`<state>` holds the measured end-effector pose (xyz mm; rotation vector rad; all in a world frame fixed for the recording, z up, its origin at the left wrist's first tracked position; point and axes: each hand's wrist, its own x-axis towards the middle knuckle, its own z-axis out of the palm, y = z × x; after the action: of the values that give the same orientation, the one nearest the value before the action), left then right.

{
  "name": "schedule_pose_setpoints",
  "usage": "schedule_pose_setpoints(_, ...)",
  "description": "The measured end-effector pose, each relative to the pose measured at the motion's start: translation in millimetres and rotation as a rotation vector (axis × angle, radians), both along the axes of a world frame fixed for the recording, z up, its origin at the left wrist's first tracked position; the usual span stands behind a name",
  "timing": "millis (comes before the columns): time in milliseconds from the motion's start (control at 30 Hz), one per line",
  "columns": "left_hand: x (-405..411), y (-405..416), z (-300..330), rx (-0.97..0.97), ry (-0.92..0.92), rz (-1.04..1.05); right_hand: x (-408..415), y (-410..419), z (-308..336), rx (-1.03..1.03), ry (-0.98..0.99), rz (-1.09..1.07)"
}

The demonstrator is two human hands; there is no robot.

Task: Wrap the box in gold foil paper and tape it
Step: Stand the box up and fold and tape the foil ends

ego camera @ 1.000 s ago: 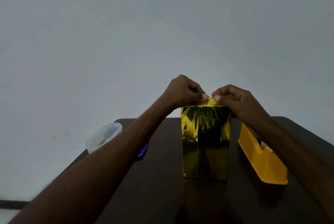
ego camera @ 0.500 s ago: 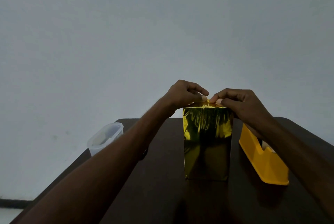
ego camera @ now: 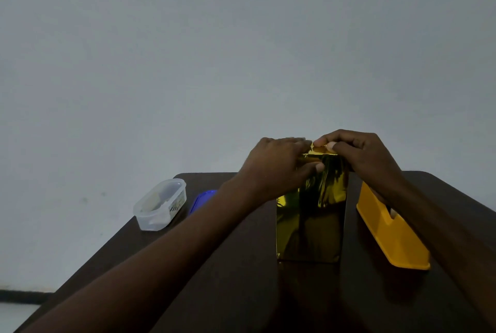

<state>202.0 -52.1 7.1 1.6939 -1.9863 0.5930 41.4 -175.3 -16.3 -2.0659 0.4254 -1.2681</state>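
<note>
yellow tray (ego camera: 394, 236) right of box (ego camera: 311, 228), tub (ego camera: 160, 204) far left

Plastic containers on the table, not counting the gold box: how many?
1: a clear plastic container stands near the table's far left corner. A blue lid lies beside it; more may hide behind the arms.

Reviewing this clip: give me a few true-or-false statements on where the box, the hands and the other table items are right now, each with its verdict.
1. The gold-wrapped box stands upright on the dark table. True.
2. The right hand pinches the foil flap at the top of the box. True.
3. The yellow tape dispenser sits left of the box. False: it is on the right.
4. The left hand rests flat on the table. False: it is at the box's top left, thumb against the front face.
5. The clear plastic container has its lid on. False: it is open; a blue lid lies beside it.
</note>
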Motion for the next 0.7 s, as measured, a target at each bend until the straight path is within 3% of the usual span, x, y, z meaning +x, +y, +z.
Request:
schedule_pose_setpoints(267, -1.9, -0.7, -12.6, -0.047, 0.034, 0.111, -0.8, 7.0, 3.7, 0.038, 0.051, -0.03)
schedule_pose_setpoints(467, -4.9, -1.0, -14.1, -0.058, 0.056, 0.136, -21.3, 16.0, -13.2, 0.127, -0.099, -0.356)
schedule_pose_setpoints(600, -7.4, -2.9, -16.1, -0.073, 0.063, 0.146, -45.6, 11.0, -35.1, -0.113, 0.306, -0.714)
schedule_pose_setpoints(700, -7.0, -4.3, -16.8, -0.076, 0.071, 0.151, -62.2, 0.5, -46.8, -0.044, 0.56, -0.891)
